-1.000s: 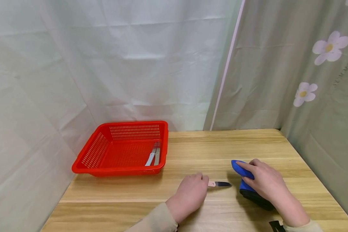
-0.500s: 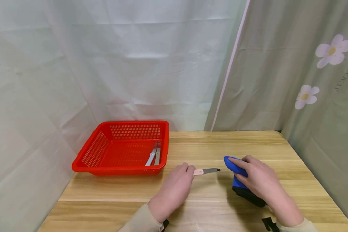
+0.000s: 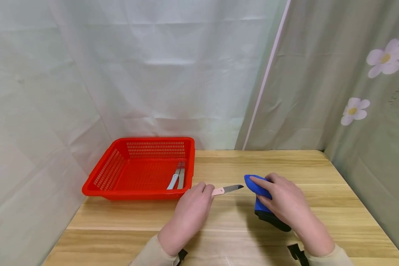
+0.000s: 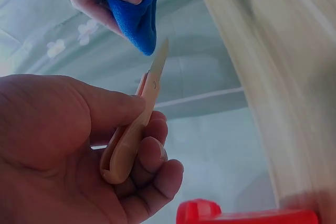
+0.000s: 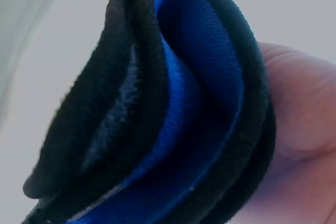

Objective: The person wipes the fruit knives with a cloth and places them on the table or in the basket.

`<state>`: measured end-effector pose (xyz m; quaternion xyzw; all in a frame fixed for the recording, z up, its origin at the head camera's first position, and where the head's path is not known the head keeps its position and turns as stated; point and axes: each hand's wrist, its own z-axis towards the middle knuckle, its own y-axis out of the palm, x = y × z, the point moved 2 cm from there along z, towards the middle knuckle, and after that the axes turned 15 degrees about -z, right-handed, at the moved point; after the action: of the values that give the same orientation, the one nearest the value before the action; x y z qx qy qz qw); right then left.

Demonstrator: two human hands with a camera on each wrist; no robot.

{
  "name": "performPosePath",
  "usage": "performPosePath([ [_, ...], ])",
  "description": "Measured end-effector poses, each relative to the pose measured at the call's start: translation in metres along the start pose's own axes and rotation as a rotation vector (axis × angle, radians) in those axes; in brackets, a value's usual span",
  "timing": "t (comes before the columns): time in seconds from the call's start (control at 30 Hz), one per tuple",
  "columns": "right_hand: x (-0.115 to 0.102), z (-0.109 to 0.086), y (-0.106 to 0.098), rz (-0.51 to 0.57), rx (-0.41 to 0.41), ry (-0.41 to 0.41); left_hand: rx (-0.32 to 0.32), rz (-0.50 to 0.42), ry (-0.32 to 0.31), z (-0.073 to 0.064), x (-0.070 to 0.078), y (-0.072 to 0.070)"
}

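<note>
A small folding knife with a pale pink handle is in my left hand, its blade pointing right. In the left wrist view, thumb and curled fingers pinch the knife's handle. My right hand grips a folded blue cloth with black edging, its front fold close to the blade tip. Between tip and cloth a small gap shows in the head view. The right wrist view is mostly filled by the cloth's layered folds, with part of the right hand behind.
On the left of the wooden table stands a red plastic basket. Two knives with pale handles lie inside along its right side. Fabric curtains hang behind and on both sides.
The left hand has lifted the knife off the table and carried it left and slightly away from me. The right hand has moved left with the cloth, closing toward the blade.
</note>
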<state>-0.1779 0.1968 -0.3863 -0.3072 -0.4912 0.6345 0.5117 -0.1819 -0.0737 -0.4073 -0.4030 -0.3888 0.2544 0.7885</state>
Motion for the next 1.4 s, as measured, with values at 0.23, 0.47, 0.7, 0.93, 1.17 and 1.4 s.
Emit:
performPosePath([
  [0.23,-0.012,0.006,-0.004,0.009,0.041,-0.036,0.051,-0.007,0.005,0.000,-0.003,-0.012],
  [0.47,-0.023,0.013,-0.010,0.024,0.096,-0.062,0.042,-0.031,-0.033,0.001,-0.006,-0.019],
  [0.7,-0.036,0.022,-0.015,0.051,0.127,-0.072,0.048,-0.033,-0.048,0.000,-0.008,-0.021],
  [0.93,-0.048,0.027,-0.016,0.068,0.138,-0.098,0.076,-0.043,-0.032,0.000,-0.010,-0.024],
  [1.17,-0.057,0.030,-0.017,0.062,0.134,-0.121,0.081,-0.040,-0.029,0.001,-0.011,-0.026],
  [1.4,-0.064,0.031,-0.019,0.071,0.177,-0.167,0.100,-0.029,-0.023,0.000,-0.009,-0.030],
])
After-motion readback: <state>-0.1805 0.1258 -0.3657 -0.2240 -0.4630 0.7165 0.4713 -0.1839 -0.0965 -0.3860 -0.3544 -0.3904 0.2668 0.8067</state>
